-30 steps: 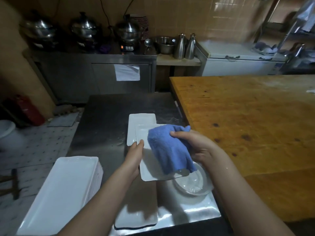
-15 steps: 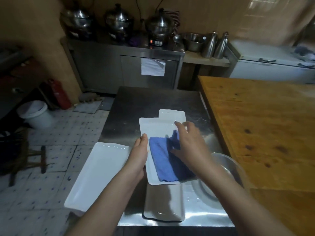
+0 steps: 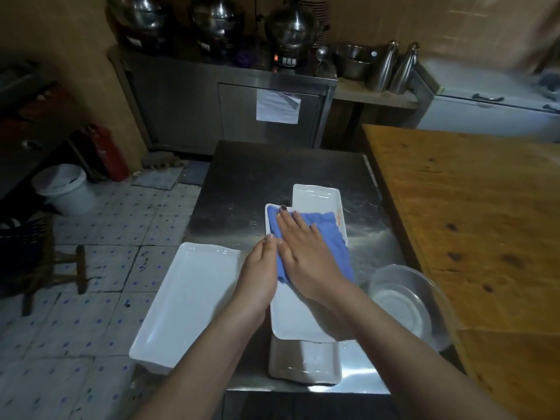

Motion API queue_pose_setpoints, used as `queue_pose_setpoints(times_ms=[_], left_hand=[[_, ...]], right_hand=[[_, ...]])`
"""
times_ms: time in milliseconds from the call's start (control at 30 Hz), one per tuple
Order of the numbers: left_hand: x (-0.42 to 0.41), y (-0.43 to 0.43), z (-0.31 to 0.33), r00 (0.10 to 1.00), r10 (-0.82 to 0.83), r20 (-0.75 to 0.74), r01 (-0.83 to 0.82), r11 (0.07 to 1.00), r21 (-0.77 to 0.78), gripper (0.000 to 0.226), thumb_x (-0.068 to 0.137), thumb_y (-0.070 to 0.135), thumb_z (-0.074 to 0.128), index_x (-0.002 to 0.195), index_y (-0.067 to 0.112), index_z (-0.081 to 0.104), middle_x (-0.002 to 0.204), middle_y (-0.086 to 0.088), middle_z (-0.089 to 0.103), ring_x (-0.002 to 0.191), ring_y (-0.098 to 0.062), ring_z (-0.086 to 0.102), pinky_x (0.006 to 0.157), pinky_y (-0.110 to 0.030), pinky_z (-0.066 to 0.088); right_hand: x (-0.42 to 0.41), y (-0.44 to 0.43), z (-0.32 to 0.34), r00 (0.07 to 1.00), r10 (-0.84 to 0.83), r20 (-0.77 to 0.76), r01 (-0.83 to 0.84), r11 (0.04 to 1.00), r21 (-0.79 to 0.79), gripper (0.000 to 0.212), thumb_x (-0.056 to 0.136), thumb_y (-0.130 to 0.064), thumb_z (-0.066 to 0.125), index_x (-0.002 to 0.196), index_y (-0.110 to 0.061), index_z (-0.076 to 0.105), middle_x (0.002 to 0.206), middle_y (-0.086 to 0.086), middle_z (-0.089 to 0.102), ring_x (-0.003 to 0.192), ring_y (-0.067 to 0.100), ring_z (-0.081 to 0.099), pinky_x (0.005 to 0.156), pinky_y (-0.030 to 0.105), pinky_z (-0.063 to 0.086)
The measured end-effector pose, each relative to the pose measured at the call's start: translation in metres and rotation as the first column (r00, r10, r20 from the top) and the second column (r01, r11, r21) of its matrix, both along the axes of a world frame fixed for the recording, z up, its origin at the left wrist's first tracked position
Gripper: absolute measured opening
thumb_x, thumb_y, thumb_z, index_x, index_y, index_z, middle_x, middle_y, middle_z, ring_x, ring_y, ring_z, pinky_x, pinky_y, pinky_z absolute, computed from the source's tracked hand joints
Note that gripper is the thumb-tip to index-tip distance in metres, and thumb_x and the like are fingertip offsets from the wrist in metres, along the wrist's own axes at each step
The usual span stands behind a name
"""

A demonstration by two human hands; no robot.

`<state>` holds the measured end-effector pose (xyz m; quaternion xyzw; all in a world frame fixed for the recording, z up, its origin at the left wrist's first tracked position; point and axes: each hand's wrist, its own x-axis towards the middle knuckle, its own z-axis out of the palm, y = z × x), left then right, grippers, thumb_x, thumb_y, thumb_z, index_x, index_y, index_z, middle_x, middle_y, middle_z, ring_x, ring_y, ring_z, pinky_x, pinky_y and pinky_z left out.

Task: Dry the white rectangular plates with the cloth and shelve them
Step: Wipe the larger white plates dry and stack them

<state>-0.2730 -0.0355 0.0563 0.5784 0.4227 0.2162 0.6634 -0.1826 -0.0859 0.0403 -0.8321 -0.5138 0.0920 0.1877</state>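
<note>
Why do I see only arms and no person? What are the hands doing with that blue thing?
The camera sits on the person's head and looks down, so you see only their own two arms. The left hand holds the edge of a white plate. The right hand lies flat on a blue cloth and presses it onto that plate to wipe it dry. Below is a steel table. A stack of plates is at the left. A metal bowl sits at the right, beside a wooden table.
</note>
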Motion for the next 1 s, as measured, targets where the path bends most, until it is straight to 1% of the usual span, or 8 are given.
queue_pose_setpoints(times_ms=[100,300,400,533,700,833,933,1000], left_hand=[[-0.004,0.002,0.0,0.999,0.006,0.041,-0.008,0.999,0.033,0.018,0.099,0.033,0.037,0.095,0.029,0.054,0.087,0.005,0.063,0.074,-0.007,0.061,0.052,-0.012,0.049],[-0.01,0.015,0.004,0.997,0.056,0.049,-0.056,0.998,0.003,0.029,0.099,0.035,0.037,0.08,0.026,0.057,0.086,0.004,0.065,0.086,-0.017,0.065,0.078,-0.031,0.052],[-0.009,0.017,0.008,0.998,0.057,0.004,-0.057,0.998,0.006,0.035,0.098,0.045,0.034,0.073,0.029,0.054,0.074,0.015,0.059,0.068,-0.001,0.058,0.053,-0.01,0.046],[-0.006,0.011,0.01,0.999,0.035,0.024,-0.035,0.999,-0.008,0.035,0.097,0.046,0.029,0.082,0.03,0.055,0.071,0.019,0.054,0.063,0.007,0.051,0.042,-0.001,0.039],[-0.009,0.005,0.008,0.996,0.016,0.084,-0.014,1.0,-0.026,0.025,0.098,0.027,0.043,0.08,0.026,0.06,0.082,0.003,0.067,0.07,-0.011,0.063,0.058,-0.02,0.05],[-0.012,0.011,0.01,0.991,0.069,0.119,-0.067,0.998,-0.021,0.022,0.097,0.029,0.044,0.084,0.026,0.061,0.085,0.004,0.069,0.075,-0.014,0.067,0.064,-0.027,0.053],[-0.011,0.019,0.01,0.98,0.118,0.16,-0.116,0.993,-0.023,0.023,0.097,0.031,0.044,0.084,0.023,0.061,0.082,0.001,0.068,0.072,-0.018,0.063,0.065,-0.029,0.049],[-0.01,0.023,0.009,0.973,0.123,0.197,-0.126,0.992,-0.001,0.024,0.096,0.03,0.044,0.083,0.02,0.061,0.077,-0.002,0.065,0.07,-0.018,0.059,0.064,-0.028,0.045]], right_hand=[[0.008,0.002,0.001,0.988,-0.067,0.139,0.076,0.995,-0.058,0.055,0.102,-0.039,0.014,0.152,-0.021,0.001,0.16,-0.004,-0.002,0.146,0.012,-0.006,0.116,0.032,-0.009],[-0.034,-0.031,-0.004,0.983,-0.056,0.173,0.068,0.996,-0.062,0.059,0.099,-0.045,0.005,0.149,-0.02,-0.012,0.157,-0.005,-0.017,0.142,0.011,-0.022,0.108,0.024,-0.023],[-0.05,-0.03,-0.002,0.993,0.034,0.115,-0.029,0.999,-0.046,0.056,0.096,-0.044,0.005,0.139,-0.026,-0.025,0.146,-0.012,-0.03,0.13,0.003,-0.038,0.101,0.02,-0.031],[-0.026,-0.009,0.007,0.989,0.068,0.132,-0.068,0.998,-0.009,0.056,0.1,-0.038,0.012,0.15,-0.022,-0.008,0.158,-0.009,-0.01,0.143,0.006,-0.016,0.113,0.025,-0.016],[0.012,0.003,0.008,0.977,-0.098,0.19,0.119,0.988,-0.102,0.055,0.101,-0.041,0.013,0.152,-0.024,-0.001,0.16,-0.005,-0.004,0.146,0.015,-0.007,0.116,0.035,-0.007],[0.007,-0.023,0.002,0.954,-0.206,0.218,0.238,0.962,-0.134,0.058,0.101,-0.042,0.009,0.152,-0.017,-0.001,0.16,0.002,-0.007,0.146,0.021,-0.01,0.116,0.035,-0.005],[-0.02,-0.039,-0.001,0.966,-0.14,0.218,0.173,0.975,-0.143,0.061,0.101,-0.041,0.009,0.151,-0.01,-0.006,0.159,0.006,-0.012,0.143,0.022,-0.023,0.114,0.034,-0.017],[-0.04,-0.049,-0.004,0.988,-0.128,0.09,0.138,0.983,-0.122,0.061,0.1,-0.042,0.011,0.149,-0.016,-0.014,0.157,0.0,-0.02,0.129,0.008,-0.043,0.104,0.027,-0.029]])
